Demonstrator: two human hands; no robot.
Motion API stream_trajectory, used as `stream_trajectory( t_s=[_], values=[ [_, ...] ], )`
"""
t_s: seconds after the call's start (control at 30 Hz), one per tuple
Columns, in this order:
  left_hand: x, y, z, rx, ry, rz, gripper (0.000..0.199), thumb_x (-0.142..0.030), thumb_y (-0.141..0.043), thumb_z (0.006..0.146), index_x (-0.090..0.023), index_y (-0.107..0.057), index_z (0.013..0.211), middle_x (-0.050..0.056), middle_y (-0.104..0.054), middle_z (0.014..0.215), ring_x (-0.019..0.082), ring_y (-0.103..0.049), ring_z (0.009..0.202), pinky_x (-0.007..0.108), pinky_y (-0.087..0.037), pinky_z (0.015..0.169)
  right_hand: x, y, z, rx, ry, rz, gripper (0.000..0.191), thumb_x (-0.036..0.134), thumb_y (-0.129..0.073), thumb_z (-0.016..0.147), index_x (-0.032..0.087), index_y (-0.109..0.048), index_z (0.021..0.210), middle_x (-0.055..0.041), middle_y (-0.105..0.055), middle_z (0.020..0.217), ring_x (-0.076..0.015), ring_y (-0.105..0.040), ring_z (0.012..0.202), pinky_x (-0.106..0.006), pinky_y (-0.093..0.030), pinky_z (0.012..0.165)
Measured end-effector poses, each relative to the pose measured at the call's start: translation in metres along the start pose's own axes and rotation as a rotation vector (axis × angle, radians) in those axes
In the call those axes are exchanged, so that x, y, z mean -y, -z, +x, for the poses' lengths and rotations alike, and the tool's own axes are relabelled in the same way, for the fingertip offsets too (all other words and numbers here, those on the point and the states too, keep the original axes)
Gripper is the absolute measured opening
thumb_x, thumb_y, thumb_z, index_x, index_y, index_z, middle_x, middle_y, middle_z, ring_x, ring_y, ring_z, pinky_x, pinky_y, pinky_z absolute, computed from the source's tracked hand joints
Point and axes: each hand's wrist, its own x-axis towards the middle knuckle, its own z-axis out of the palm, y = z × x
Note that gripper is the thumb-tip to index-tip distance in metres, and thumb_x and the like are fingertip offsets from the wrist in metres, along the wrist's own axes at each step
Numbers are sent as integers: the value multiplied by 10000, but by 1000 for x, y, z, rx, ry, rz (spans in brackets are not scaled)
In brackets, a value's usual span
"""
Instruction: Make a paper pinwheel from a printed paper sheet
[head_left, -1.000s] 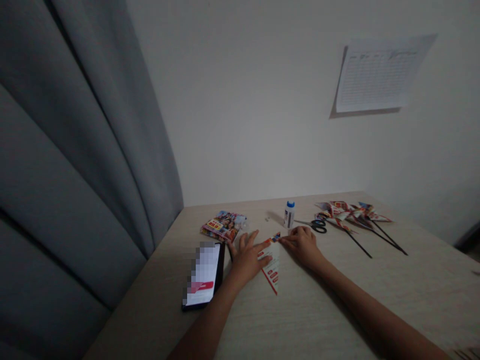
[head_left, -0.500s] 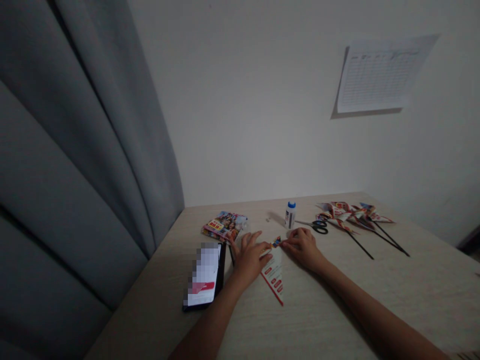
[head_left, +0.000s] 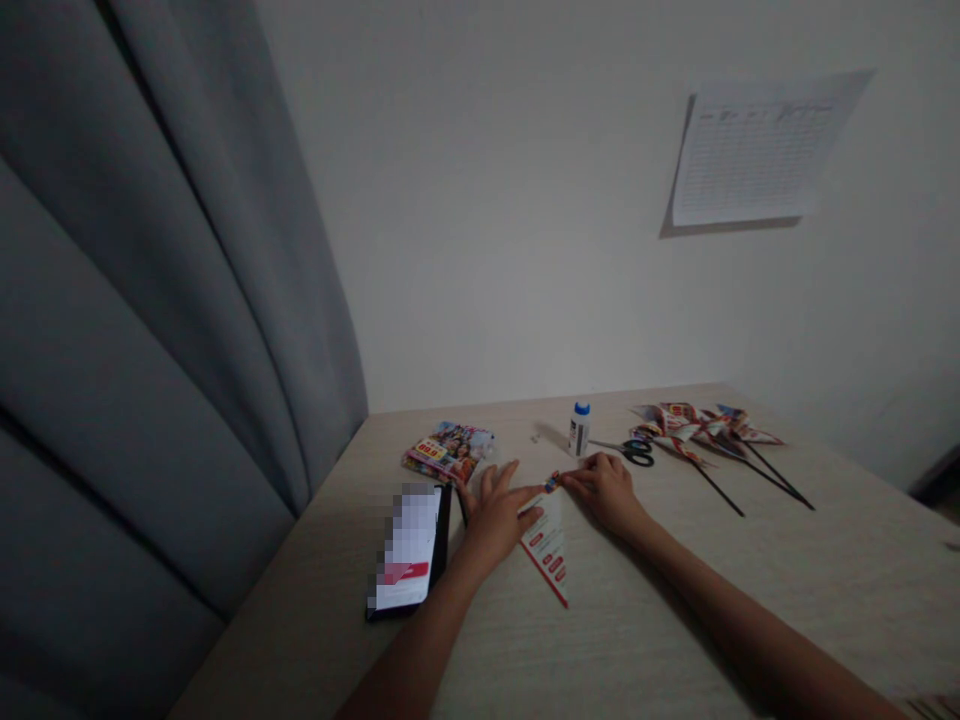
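Observation:
A triangular piece of printed paper (head_left: 549, 550), white with red patches and a red edge, lies on the table between my hands. Its far end shows a small colourful fold (head_left: 552, 482). My left hand (head_left: 495, 515) is spread over the paper's left side, its index finger stretched to the fold and its thumb resting on the sheet. The fingers of my right hand (head_left: 606, 488) pinch together at the fold's right side. A thin dark stick (head_left: 461, 505) lies partly hidden beside my left hand.
A phone (head_left: 409, 555) in a dark case lies left of my left arm. Behind it is a stack of colourful leaflets (head_left: 450, 450). A blue-capped glue bottle (head_left: 579, 432) stands beyond my hands, near black-handled scissors (head_left: 638, 454). Paper pinwheels (head_left: 686, 428) on dark sticks lie at right.
The fold at the paper's far end looks slightly flatter, with both hands still at it. Otherwise the view has only shifted very slightly.

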Motion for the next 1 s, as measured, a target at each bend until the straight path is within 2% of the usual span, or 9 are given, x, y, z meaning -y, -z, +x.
stream_trajectory(
  t_s=[0.2, 0.57, 0.7, 0.8, 0.87, 1.0],
  values=[
    [2, -3, 1, -18, -4, -11, 376, -534, -578, 890, -553, -603, 1265, -58, -330, 1605, 408, -188, 1475, 735, 106, 1097, 4, 2, -1, -21, -22, -31, 288, 508, -501, 956, 456, -730, 1123, -93, -566, 1076, -314, -465, 1114, -510, -364, 981],
    [2, -4, 0, -48, -16, 21, 374, -554, -579, 886, -578, -592, 1259, -56, -362, 1587, 408, -211, 1467, 762, 91, 1083, 10, 1, -4, -59, -44, -88, 339, 488, -447, 978, 425, -695, 1200, -119, -527, 1155, -325, -433, 1173, -525, -355, 1009],
    [0, -3, -2, -80, -6, 39, 364, -541, -542, 912, -543, -603, 1271, -3, -394, 1570, 395, -226, 1464, 770, 114, 1068, 7, 0, -4, -68, -8, -71, 333, 462, -478, 969, 388, -682, 1221, -125, -526, 1220, -322, -441, 1194, -528, -372, 1011],
    [0, -2, -1, -108, 35, 90, 389, -553, -497, 931, -484, -610, 1296, 52, -432, 1542, 386, -240, 1461, 769, 102, 1072, 6, 2, -6, -83, 60, -22, 335, 427, -539, 944, 336, -672, 1237, -122, -528, 1280, -313, -448, 1215, -520, -383, 1025],
    [1, -1, 1, -134, 55, 133, 415, -575, -482, 930, -455, -613, 1305, 72, -446, 1529, 386, -252, 1455, 772, 81, 1077, 7, 6, -9, -68, 157, 27, 314, 397, -576, 926, 305, -691, 1203, -108, -548, 1305, -303, -449, 1234, -511, -368, 1054],
    [5, 0, 2, -186, 37, 207, 433, -587, -487, 921, -426, -621, 1300, 82, -443, 1528, 391, -270, 1442, 782, 57, 1076, 15, 16, -15, 53, 390, 141, 305, 396, -609, 909, 309, -694, 1189, -65, -621, 1294, -276, -462, 1256, -491, -337, 1095]
  ],
)
